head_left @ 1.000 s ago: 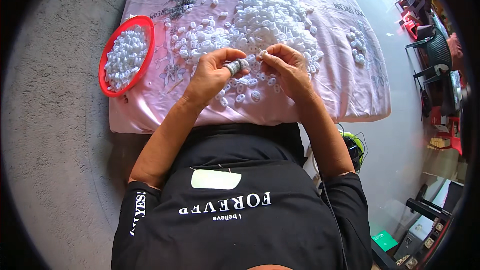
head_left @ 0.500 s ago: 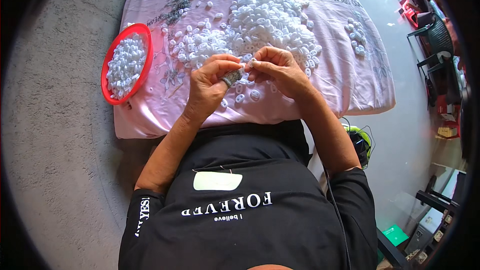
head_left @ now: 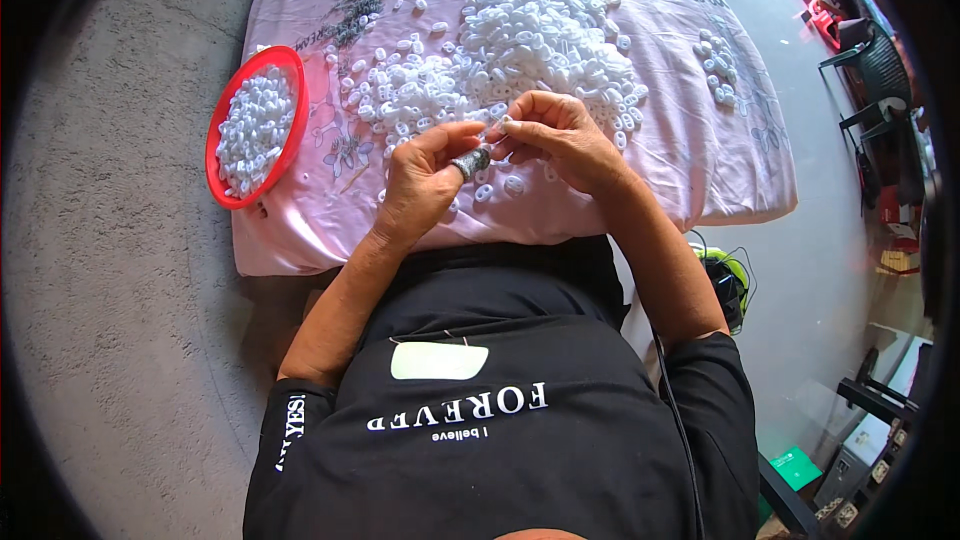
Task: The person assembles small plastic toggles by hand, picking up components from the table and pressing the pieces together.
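Note:
My left hand [head_left: 425,180] and my right hand [head_left: 570,145] meet over the front of a large pile of small white oval plastic pieces [head_left: 535,30], many showing two holes. A small white plastic piece [head_left: 501,126] sits at the right fingertips, pinched between thumb and forefinger. The left fingers are bent in close beside it, and what they grip is mostly hidden. Grey wrapping [head_left: 471,164] covers the left thumb. Loose white pieces lie on the cloth just below both hands.
A red round basin [head_left: 213,155] full of white pieces stands at the left edge of the pink cloth [head_left: 660,190]. A small separate group of pieces [head_left: 716,68] lies at the right. Dark chairs [head_left: 880,65] stand on the floor farther right.
The left thumb has tipped over toward the right hand, turning its grey wrapping. Both hands stay close together at nearly the same spot, and the whole view has shifted slightly.

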`<state>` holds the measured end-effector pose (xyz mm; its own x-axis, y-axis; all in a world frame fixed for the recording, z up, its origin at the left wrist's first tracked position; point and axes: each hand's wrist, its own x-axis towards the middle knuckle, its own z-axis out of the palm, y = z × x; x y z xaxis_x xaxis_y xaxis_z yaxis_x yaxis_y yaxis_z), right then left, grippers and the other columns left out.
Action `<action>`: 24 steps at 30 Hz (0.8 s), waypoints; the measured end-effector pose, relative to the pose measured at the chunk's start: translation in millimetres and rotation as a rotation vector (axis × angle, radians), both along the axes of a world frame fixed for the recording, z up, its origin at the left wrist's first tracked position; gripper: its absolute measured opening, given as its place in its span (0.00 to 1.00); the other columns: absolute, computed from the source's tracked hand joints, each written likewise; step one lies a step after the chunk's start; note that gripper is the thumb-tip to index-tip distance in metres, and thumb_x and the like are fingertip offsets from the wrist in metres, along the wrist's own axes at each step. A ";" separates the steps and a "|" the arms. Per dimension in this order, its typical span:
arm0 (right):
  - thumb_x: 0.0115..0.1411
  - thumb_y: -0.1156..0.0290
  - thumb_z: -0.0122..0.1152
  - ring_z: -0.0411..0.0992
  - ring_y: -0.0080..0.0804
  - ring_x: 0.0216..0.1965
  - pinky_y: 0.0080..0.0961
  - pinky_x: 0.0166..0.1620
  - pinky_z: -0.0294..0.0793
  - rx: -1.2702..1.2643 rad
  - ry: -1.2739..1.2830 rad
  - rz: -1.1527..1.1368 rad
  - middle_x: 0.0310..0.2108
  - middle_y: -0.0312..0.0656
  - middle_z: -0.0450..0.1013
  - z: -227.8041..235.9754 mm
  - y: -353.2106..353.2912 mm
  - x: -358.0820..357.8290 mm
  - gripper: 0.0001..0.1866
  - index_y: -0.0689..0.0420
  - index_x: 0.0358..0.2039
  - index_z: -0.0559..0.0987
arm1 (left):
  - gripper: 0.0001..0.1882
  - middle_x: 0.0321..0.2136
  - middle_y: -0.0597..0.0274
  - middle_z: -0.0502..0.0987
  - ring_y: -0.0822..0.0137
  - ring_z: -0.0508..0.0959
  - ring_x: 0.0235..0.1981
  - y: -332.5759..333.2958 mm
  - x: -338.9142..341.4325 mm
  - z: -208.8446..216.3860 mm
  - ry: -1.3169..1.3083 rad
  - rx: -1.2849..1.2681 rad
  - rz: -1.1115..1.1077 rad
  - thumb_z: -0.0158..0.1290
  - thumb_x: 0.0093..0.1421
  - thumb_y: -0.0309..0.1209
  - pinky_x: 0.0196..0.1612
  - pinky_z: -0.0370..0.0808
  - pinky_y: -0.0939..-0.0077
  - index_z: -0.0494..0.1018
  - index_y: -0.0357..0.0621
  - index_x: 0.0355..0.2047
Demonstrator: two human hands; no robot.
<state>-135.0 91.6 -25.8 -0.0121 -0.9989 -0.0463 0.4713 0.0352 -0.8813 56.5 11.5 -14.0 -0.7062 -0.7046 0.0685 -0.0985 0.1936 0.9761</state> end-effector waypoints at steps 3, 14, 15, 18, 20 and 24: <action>0.61 0.71 0.57 0.77 0.25 0.34 0.18 0.37 0.75 0.001 0.033 0.008 0.35 0.43 0.77 -0.4 0.4 0.8 0.05 0.58 0.34 0.73 | 0.17 0.38 0.60 0.77 0.72 0.76 0.42 -6.8 3.8 -5.3 -0.045 -0.114 -0.025 0.45 0.56 0.12 0.48 0.72 0.81 0.73 0.35 0.44; 0.60 0.71 0.57 0.76 0.24 0.34 0.19 0.39 0.75 -0.012 0.086 0.006 0.35 0.41 0.76 -0.8 -0.4 1.3 0.06 0.60 0.35 0.75 | 0.10 0.36 0.55 0.77 0.65 0.80 0.36 -2.5 4.9 6.3 0.175 0.486 0.034 0.45 0.61 0.19 0.40 0.78 0.75 0.70 0.35 0.42; 0.60 0.71 0.57 0.76 0.24 0.34 0.19 0.39 0.75 -0.012 0.085 0.005 0.35 0.41 0.76 -1.2 -0.9 1.3 0.06 0.60 0.35 0.75 | 0.10 0.35 0.55 0.77 0.66 0.80 0.35 -0.9 3.7 5.4 0.188 0.503 0.051 0.45 0.60 0.19 0.40 0.78 0.76 0.70 0.34 0.42; 0.60 0.71 0.58 0.76 0.24 0.34 0.18 0.39 0.75 -0.015 0.084 0.024 0.33 0.40 0.76 -2.7 -1.3 1.2 0.07 0.61 0.35 0.75 | 0.10 0.35 0.54 0.77 0.66 0.80 0.34 5.9 -0.6 7.3 0.187 0.493 0.053 0.44 0.59 0.18 0.39 0.78 0.76 0.69 0.33 0.42; 0.60 0.70 0.58 0.76 0.24 0.34 0.18 0.39 0.75 -0.020 0.064 0.010 0.32 0.40 0.76 -3.2 -0.5 1.0 0.07 0.61 0.35 0.75 | 0.11 0.35 0.54 0.77 0.66 0.80 0.34 6.6 -1.1 8.2 0.174 0.465 0.038 0.44 0.59 0.18 0.39 0.78 0.76 0.69 0.33 0.42; 0.60 0.70 0.58 0.76 0.24 0.34 0.18 0.39 0.74 -0.015 0.076 0.007 0.32 0.40 0.76 -1.2 0.0 1.2 0.08 0.61 0.35 0.76 | 0.12 0.36 0.53 0.78 0.65 0.80 0.35 6.8 1.8 9.0 0.060 0.352 -0.027 0.44 0.61 0.21 0.40 0.78 0.74 0.69 0.34 0.45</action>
